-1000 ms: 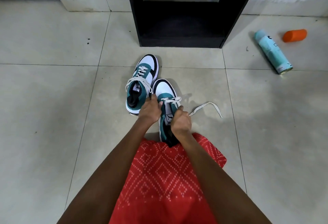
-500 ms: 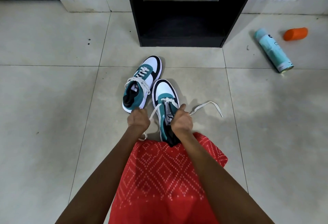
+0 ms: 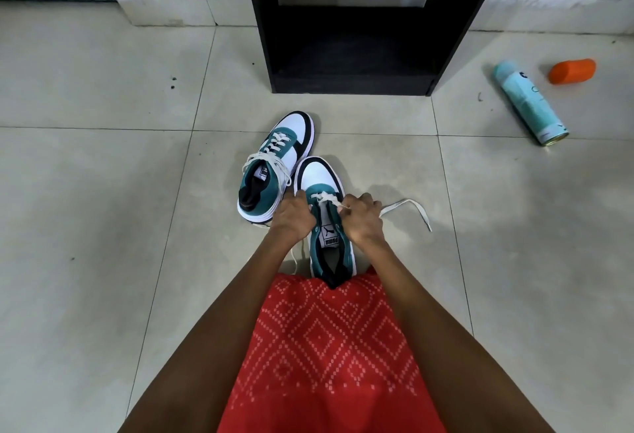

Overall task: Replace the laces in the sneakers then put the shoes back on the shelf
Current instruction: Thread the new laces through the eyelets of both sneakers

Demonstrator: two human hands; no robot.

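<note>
Crouching over the near sneaker (image 3: 324, 180), the person has both hands curled tight at its eyelets. The right hand (image 3: 363, 221) pinches the white lace (image 3: 408, 207), whose free end trails rightward across the floor (image 3: 103, 192). The left hand (image 3: 293, 219) grips the other strand against the shoe's left side. Half a second ago that hand was drawn back clear of the shoe; now it is up against it. The second sneaker (image 3: 274, 165) stands touching, just to the left. Bare tiles lie between the shoes and the black shelf (image 3: 350, 84). A spray can (image 3: 530, 103) lies well off to the right.
</note>
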